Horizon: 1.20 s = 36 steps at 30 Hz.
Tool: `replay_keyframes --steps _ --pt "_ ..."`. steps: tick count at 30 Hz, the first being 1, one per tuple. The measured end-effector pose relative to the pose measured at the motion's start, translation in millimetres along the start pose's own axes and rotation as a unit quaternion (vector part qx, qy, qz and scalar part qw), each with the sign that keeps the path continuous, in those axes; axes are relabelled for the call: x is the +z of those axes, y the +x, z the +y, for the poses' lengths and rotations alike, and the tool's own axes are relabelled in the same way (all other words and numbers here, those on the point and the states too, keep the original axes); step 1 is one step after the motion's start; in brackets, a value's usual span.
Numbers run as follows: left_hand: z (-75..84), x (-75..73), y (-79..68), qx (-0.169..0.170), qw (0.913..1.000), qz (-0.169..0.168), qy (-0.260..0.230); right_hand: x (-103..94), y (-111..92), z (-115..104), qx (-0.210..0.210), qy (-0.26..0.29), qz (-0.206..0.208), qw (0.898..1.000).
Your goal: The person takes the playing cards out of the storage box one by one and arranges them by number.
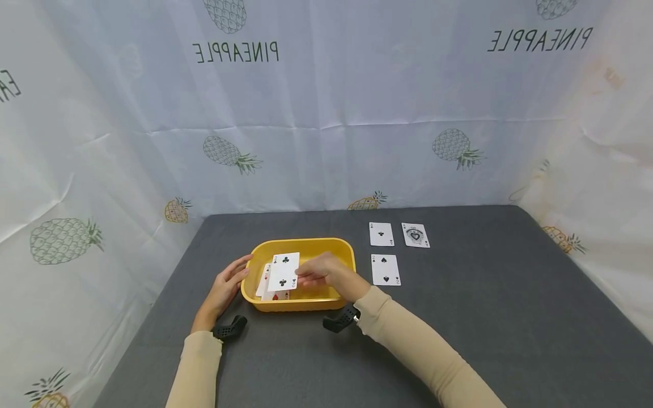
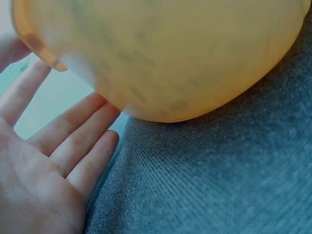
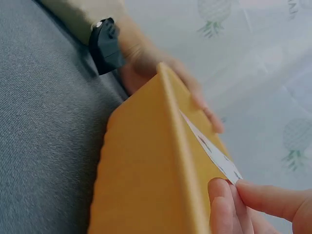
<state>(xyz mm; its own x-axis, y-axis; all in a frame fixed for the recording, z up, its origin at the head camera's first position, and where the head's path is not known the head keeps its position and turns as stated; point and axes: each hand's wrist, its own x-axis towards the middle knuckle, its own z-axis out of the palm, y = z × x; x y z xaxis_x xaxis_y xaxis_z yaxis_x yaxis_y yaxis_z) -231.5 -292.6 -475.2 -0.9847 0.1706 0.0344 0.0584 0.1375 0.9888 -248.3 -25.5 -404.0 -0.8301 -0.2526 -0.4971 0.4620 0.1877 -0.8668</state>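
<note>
My right hand [image 1: 334,273] is over the yellow plastic bin [image 1: 301,306], pinching a two of clubs playing card [image 1: 284,272] by its right edge between thumb and fingers. In the right wrist view the card [image 3: 214,150] tilts inside the bin's rim. Beneath it, cards with red pips [image 1: 263,281] lie at the left end of the bin, partly covered. My left hand [image 1: 223,290] rests at the bin's left end. The left wrist view shows its fingers [image 2: 80,139] extended, with fingertips against the outer wall [image 2: 185,63].
Right of the bin, an ace of clubs [image 1: 381,234], a card with an ornate emblem [image 1: 415,235] and a two of spades [image 1: 386,270] lie face up on the dark grey table [image 1: 484,294]. A white curtain [image 1: 326,164] printed with pineapples hangs behind the far edge.
</note>
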Motion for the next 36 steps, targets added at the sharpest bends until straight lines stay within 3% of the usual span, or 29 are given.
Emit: replay_keyframes --steps 5,13,21,29,36 --pt "-0.7 0.6 0.1 -0.002 1.0000 -0.003 -0.002 -13.3 -12 -3 -0.022 -0.002 -0.008 1.000" --pt "-1.0 1.1 -2.2 -0.003 1.0000 0.000 -0.002 -44.4 -38 0 -0.100 -0.019 -0.044 0.994" --pt "0.3 0.6 -4.1 0.003 1.0000 0.001 -0.008 -72.1 -43 -9 -0.064 -0.008 0.004 0.998" --pt "1.5 0.8 -4.3 0.006 1.0000 0.000 -0.004 -111.5 -60 10 -0.110 -0.050 0.020 0.992" --pt "1.8 3.3 -2.7 0.005 1.0000 0.001 -0.001 -141.1 -70 26 -0.115 -0.027 0.030 0.993"
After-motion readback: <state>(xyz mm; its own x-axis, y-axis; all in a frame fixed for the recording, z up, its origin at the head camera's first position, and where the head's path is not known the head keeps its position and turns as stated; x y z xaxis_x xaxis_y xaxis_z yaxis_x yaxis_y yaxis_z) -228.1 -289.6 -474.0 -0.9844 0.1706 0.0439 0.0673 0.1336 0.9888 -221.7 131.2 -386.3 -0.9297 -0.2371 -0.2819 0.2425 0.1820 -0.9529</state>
